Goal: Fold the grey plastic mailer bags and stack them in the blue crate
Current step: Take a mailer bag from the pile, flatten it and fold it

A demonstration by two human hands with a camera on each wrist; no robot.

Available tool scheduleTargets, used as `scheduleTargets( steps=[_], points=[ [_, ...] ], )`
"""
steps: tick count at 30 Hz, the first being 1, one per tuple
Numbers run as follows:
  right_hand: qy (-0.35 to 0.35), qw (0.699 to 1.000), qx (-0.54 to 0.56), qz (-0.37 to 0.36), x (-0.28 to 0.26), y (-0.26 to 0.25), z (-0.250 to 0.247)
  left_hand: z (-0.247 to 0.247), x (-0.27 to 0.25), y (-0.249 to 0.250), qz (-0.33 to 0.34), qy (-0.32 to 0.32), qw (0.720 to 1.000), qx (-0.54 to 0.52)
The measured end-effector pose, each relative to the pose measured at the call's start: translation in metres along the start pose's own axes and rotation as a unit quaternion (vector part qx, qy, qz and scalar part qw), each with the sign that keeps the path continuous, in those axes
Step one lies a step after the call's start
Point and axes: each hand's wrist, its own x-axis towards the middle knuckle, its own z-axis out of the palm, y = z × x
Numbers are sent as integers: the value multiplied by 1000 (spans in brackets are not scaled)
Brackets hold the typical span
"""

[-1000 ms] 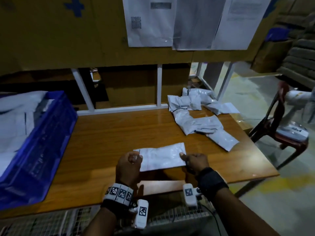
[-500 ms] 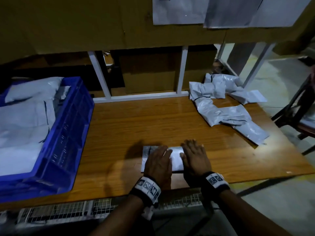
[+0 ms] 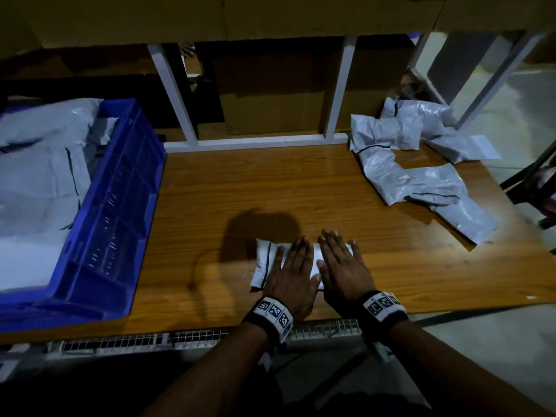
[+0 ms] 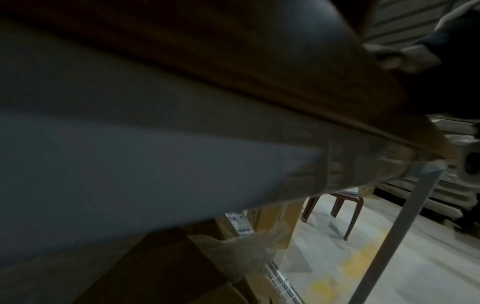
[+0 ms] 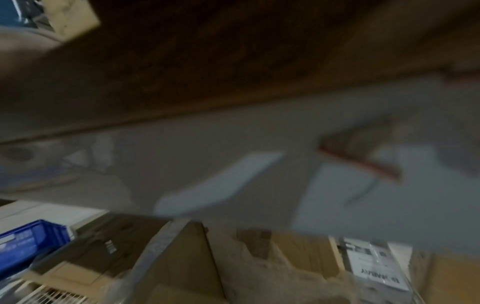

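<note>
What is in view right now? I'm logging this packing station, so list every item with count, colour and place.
folded mailer bag: one, grey, near table edge, under both palms
loose mailer bags: a heap, count unclear, grey, far right of table
blue crate: one, left of table, grey bags inside
table: one, brown wood
white frame: behind table, cardboard beyond
chair: one, dark, right edge
left hand: flat, pressing the folded bag
right hand: flat, pressing beside it

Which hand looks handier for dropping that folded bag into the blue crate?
Probably the left hand: the blue crate sits on its side. Both it and the right hand press flat on the folded bag.
</note>
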Motion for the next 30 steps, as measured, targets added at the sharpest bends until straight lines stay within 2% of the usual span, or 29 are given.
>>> scheduleTargets(
  steps=[12, 22, 25, 30],
  points=[
    [19, 1000, 18, -12, 2, 0, 3, 2, 1, 3, -21, -17, 1000, -1],
    [-30, 999, 12, -30, 2, 2, -6, -11, 4, 0, -20, -56, 998, 7],
    [-39, 997, -20, -62, -5, -3, -14, -24, -12, -5, -24, -46, 999, 3],
    [21, 998, -16, -58, -9, -18, -7, -22, -48, -14, -53, 11, 999, 1]
  ],
)
